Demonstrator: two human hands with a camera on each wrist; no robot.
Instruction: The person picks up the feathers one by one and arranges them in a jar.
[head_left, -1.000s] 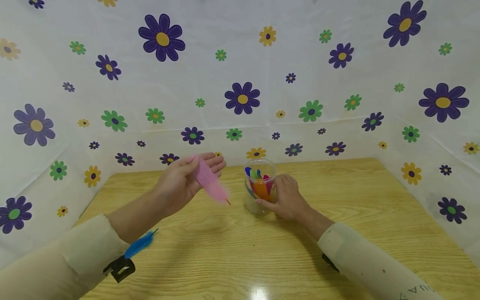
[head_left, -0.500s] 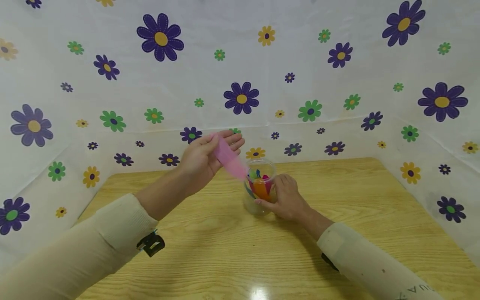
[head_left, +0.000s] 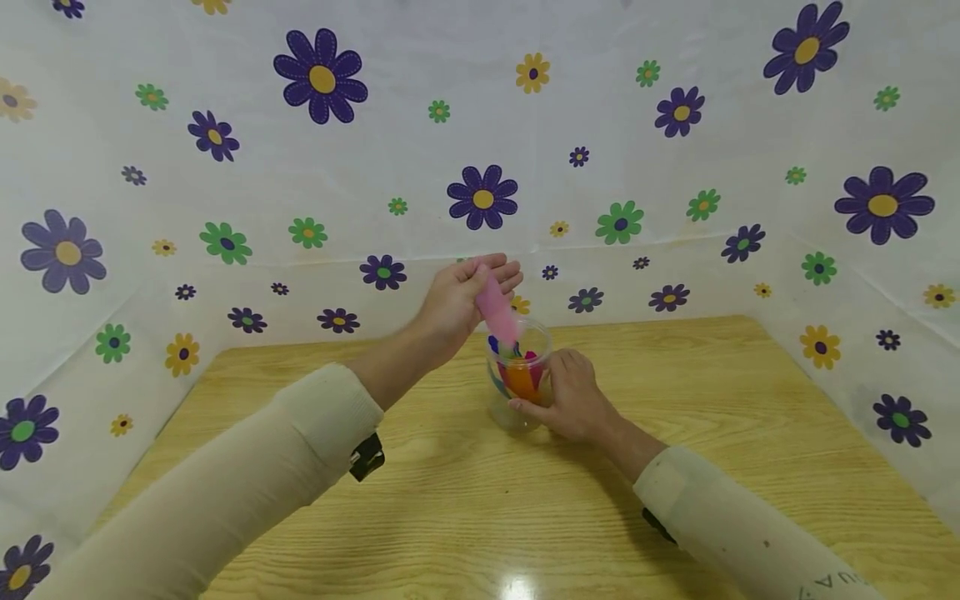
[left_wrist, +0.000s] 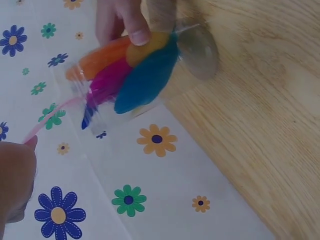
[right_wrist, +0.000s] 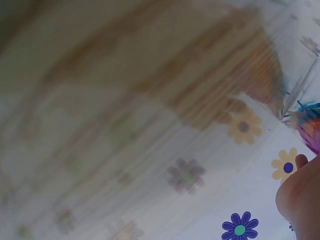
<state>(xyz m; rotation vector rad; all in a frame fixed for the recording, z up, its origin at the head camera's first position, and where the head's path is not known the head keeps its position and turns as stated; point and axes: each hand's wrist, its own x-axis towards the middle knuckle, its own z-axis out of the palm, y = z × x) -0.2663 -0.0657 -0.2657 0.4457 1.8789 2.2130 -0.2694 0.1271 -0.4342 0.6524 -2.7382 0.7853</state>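
My left hand [head_left: 450, 304] pinches a pink feather [head_left: 497, 307] near its upper end, the other fingers stretched out. The feather slants down and its lower end is at the mouth of a clear plastic jar [head_left: 513, 417]. My right hand [head_left: 573, 396] grips the jar's right side as it stands upright on the table. Inside are several coloured feathers; the left wrist view shows an orange feather [left_wrist: 100, 57], a magenta feather [left_wrist: 107, 82] and a blue feather [left_wrist: 147, 82]. In the right wrist view the jar is mostly out of frame.
The wooden table [head_left: 637, 517] lies under both arms. A white cloth [head_left: 540, 125] printed with flowers rises behind it and at both sides. A dark wrist strap [head_left: 367, 457] shows under the left sleeve.
My left hand has carried the pink feather right and up to the jar's mouth. A blue feather seen beside the left sleeve earlier is now hidden. My right hand has stayed on the jar.
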